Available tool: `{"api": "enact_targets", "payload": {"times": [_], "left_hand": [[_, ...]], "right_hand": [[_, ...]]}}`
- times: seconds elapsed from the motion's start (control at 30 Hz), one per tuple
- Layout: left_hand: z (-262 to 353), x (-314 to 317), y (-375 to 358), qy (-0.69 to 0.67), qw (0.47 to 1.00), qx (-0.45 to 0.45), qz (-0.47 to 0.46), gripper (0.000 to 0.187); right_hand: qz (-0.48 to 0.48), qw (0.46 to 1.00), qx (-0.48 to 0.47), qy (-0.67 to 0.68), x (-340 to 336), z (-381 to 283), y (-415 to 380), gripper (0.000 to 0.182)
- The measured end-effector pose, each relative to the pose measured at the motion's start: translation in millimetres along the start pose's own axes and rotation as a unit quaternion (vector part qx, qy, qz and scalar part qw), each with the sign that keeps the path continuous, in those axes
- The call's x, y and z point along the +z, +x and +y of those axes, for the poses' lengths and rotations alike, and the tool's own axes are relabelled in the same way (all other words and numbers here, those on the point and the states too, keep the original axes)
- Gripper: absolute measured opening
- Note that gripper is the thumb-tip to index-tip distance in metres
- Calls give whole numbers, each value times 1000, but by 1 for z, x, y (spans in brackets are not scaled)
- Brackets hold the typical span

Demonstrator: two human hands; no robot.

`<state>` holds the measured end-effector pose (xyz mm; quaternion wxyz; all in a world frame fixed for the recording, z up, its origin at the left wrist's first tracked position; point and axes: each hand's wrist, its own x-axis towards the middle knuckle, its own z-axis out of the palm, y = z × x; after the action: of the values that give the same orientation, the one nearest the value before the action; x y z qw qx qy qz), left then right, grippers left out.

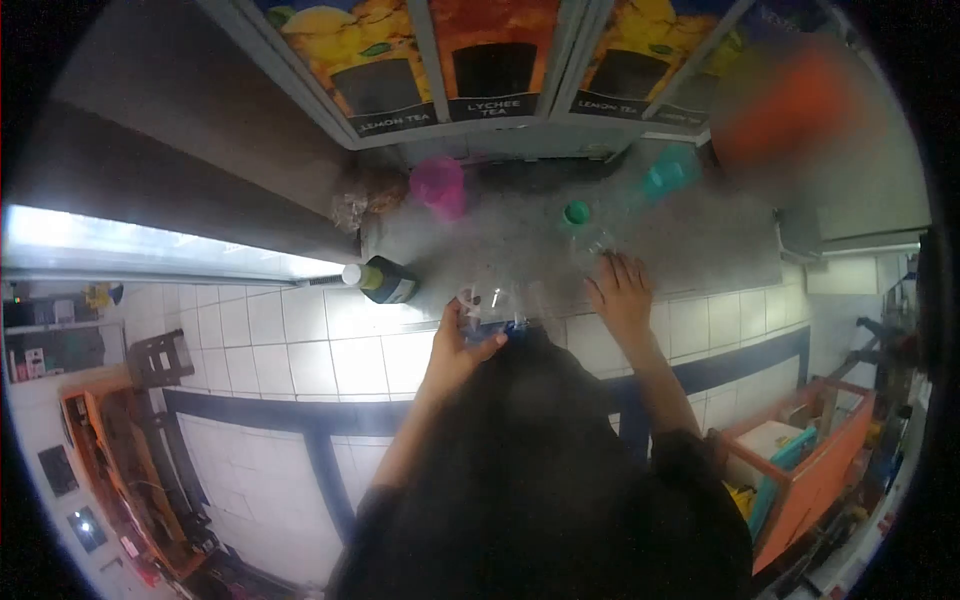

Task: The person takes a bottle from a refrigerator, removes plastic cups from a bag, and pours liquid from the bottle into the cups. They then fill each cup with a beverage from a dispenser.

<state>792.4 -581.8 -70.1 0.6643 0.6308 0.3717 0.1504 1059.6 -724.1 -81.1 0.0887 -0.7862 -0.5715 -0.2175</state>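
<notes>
My left hand (462, 345) is closed round a clear container (494, 305) at the counter's front edge, close to my body. The container is see-through, with a bluish tint at its lower part. Farther right, my right hand (624, 298) reaches over the counter edge, fingers stretched forward and thumb apart. Its fingertips are right at a clear see-through cup-like thing (592, 246). Just behind that stands a small green cup (577, 212). To the left of my left hand, a dark bottle (388, 281) with a white cap leans toward the edge.
On the grey counter (500, 235) stand a pink jug (438, 186) and, at the back right, a teal jug (670, 172). A crumpled clear plastic bag (350, 208) lies at the back left. Tea dispenser panels (492, 70) rise behind. An orange crate (800, 480) stands low at right.
</notes>
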Motion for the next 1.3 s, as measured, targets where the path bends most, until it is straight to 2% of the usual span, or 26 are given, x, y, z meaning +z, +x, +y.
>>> {"api": "enact_targets", "payload": {"times": [0.03, 0.07, 0.13, 0.17, 0.23, 0.27, 0.33, 0.37, 0.43, 0.53, 0.57, 0.6, 0.63, 0.67, 0.7, 0.73, 0.8, 0.83, 0.93, 1.0, 1.07, 1.13, 1.2, 1.23, 1.3], "left_hand": [[14, 2, -4, 23, 999, 31, -6, 89], [14, 2, -5, 21, 999, 28, -1, 89], [14, 0, -8, 161, 981, 102, -40, 94], [18, 1, -9, 162, 980, 103, -42, 94], [33, 0, -12, 220, 967, 71, -103, 96], [39, -2, -13, 221, 967, 74, -104, 96], [48, -8, -17, 311, 933, 125, -133, 94], [53, -10, -19, 310, 933, 125, -130, 94], [62, -15, -25, 349, 906, 131, -200, 94], [64, -19, -35, 357, 893, 131, -241, 91], [68, -20, -38, 354, 892, 137, -246, 91], [74, -20, -40, 368, 886, 66, -275, 89], [78, -18, -42, 381, 874, -7, -302, 87], [81, -16, -43, 380, 873, -1, -306, 87], [82, -14, -45, 385, 877, 17, -286, 85], [83, -12, -47, 390, 881, 33, -266, 82], [88, -8, -50, 398, 879, 21, -261, 82], [91, -6, -51, 406, 878, 6, -253, 82], [95, 1, -54, 422, 873, -14, -244, 84], [111, -4, -52, 436, 863, -29, -252, 84], [110, -15, -46, 451, 853, -42, -258, 84], [81, -34, -34, 339, 926, 27, -162, 80], [41, -34, 0, 363, 924, 96, -77, 84], [-1, -29, 24, 380, 905, 190, 13, 77], [-28, -9, 63, 277, 953, 92, 83, 75]], "right_hand": [[-8, 991, 45, 129, -19, -13, 7, 32], [-19, 962, 92, 255, -38, -25, 13, 32], [-133, 877, 69, 456, -75, -51, 26, 32], [-132, 877, 72, 456, -91, -57, 34, 32], [-342, 795, 36, 500, -111, -64, 44, 30], [-339, 797, 36, 499, -108, -61, 43, 30], [-411, 687, 35, 598, -99, -55, 41, 29], [-412, 688, 33, 597, -103, -54, 43, 29], [-495, 615, 70, 610, -118, -53, 45, 30], [-502, 624, 35, 598, -115, -58, 26, 34], [-524, 633, 59, 567, -122, -62, 26, 33], [-521, 639, 65, 562, -125, -66, 20, 33], [-486, 675, 88, 549, -128, -71, 11, 29], [-449, 707, 111, 535, -130, -76, 7, 26], [-463, 697, 169, 521, -148, -79, 17, 27], [-462, 699, 172, 519, -149, -80, 16, 27], [-447, 761, 173, 437, -148, -82, 12, 27], [-446, 762, 173, 437, -148, -82, 9, 27], [-390, 788, 187, 438, -148, -75, 2, 27], [-283, 864, 197, 366, -151, -63, -4, 24], [-221, 874, 308, 305, -152, -18, -10, 24], [-149, 892, 398, 153, -148, 29, -8, 24], [-140, 919, 365, 40, -130, 63, -11, 24], [-140, 919, 367, 42, -108, 78, -17, 24], [-116, 966, 216, -81, -44, 97, -37, 21]]}}
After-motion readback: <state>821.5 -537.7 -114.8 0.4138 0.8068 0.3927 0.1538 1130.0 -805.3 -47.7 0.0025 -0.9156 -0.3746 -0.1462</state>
